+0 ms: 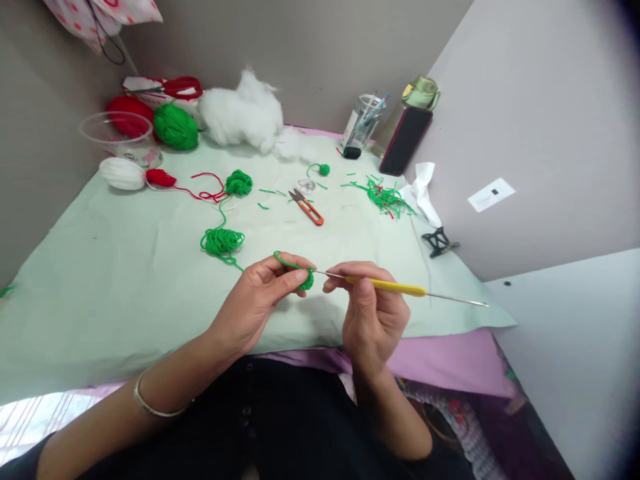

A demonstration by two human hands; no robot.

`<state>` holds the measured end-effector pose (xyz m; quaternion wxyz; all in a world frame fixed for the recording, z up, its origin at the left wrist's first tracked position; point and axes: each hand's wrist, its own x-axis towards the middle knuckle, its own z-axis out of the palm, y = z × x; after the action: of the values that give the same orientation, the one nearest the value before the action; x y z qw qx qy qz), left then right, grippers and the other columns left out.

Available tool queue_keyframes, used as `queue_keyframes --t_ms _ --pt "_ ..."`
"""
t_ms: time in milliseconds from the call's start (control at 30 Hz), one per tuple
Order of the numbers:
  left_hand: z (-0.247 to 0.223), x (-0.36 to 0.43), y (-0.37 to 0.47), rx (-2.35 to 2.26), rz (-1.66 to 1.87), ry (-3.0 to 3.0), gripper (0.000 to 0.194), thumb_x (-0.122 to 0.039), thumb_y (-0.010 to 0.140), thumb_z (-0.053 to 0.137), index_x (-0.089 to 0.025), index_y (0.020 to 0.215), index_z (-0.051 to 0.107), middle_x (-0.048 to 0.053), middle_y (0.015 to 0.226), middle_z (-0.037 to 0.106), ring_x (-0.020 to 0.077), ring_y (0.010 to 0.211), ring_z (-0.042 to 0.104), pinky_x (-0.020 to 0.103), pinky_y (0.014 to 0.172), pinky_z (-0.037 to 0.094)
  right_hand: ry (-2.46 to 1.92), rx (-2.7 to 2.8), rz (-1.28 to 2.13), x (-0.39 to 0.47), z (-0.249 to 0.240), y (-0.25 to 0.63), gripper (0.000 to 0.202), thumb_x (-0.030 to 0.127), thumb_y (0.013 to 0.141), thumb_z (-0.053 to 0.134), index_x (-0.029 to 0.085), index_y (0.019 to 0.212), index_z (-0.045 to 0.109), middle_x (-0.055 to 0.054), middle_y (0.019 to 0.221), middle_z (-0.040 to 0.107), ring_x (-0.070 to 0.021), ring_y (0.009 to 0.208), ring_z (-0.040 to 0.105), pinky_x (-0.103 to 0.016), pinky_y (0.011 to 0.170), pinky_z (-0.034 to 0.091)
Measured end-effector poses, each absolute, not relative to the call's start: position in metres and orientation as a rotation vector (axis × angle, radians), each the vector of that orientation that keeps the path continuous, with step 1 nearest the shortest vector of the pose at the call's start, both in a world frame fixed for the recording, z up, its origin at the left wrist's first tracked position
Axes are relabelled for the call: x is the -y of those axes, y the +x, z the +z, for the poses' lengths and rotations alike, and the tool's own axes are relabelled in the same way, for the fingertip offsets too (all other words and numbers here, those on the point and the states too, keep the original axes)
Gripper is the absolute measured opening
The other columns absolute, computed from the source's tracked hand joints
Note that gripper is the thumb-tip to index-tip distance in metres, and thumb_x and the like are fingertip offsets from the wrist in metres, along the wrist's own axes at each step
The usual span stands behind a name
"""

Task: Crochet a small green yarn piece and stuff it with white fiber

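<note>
Pinched in my left hand (265, 293) is a small green crochet piece (307, 281), with green yarn running over the forefinger. My right hand (373, 310) grips a crochet hook (395, 286) by its yellow handle. The hook's thin metal tip meets the top edge of the green piece, and a second metal end points out to the right. Left of my left hand lies a loose bundle of green yarn (223, 243), its strand leading toward that hand. Thread snips (309, 208) with orange handles rest on the cloth beyond both hands.
At the back stand white stuffing (243, 113), a green yarn ball (176, 127), a clear tub (117, 140) and a cup of pens (364, 123). A phone (406, 141) leans against a bottle (421, 93). Green yarn scraps (385, 199) lie at right near a black stand (439, 242).
</note>
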<state>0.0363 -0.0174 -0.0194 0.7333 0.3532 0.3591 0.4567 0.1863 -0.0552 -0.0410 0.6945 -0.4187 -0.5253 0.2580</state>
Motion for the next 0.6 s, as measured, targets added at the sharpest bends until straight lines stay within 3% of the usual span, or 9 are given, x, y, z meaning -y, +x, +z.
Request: queue_keyframes --t_ms 600 --pt "-0.0188 0.0181 0.0367 -0.784 0.993 0.755 0.010 -0.027 0.081 0.086 -0.020 0.080 0.079 0.001 0.088 0.070 0.0138 0.078 0.058 0.027 0.076 0.052 -0.915 1.165 0.561 0.0558 -0.0411 0.1861 0.020 0.025 0.105 0.055 0.024 0.106 0.075 -0.003 0.095 0.074 -0.0149 0.074 0.071 -0.034 0.066 0.060"
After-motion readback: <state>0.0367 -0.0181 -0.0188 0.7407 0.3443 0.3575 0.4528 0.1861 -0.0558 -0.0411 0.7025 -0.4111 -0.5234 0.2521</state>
